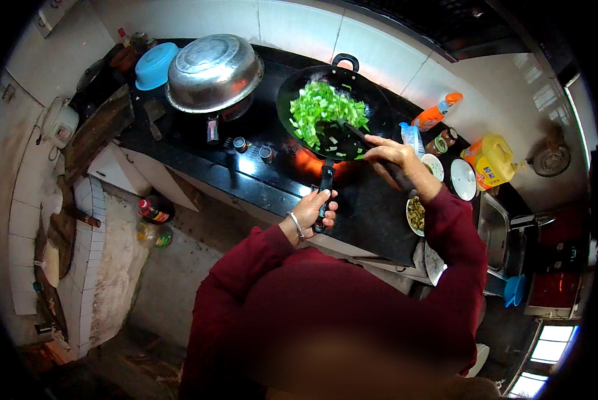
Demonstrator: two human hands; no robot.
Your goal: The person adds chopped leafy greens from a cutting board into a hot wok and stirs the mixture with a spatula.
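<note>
A black wok [372, 100] stands on the right-hand burner, with an orange glow beneath its near side. Chopped green vegetables [326, 107] lie heaped inside it, mostly toward the left and middle. My left hand [314, 210] is closed round the wok's long black handle [327, 179]. In my right hand [394, 159] is a dark spatula [354, 131], gripped by its handle from above. Its blade reaches down into the wok at the vegetables' near right side, and part of the blade is hidden among them.
An upturned metal basin [216, 70] covers the left burner, beside a blue basin [157, 65]. To the right are a white bowl [463, 179], a bowl of chopped food [416, 217], an orange spray bottle [437, 112], a yellow oil jug [489, 162] and a sink [494, 230].
</note>
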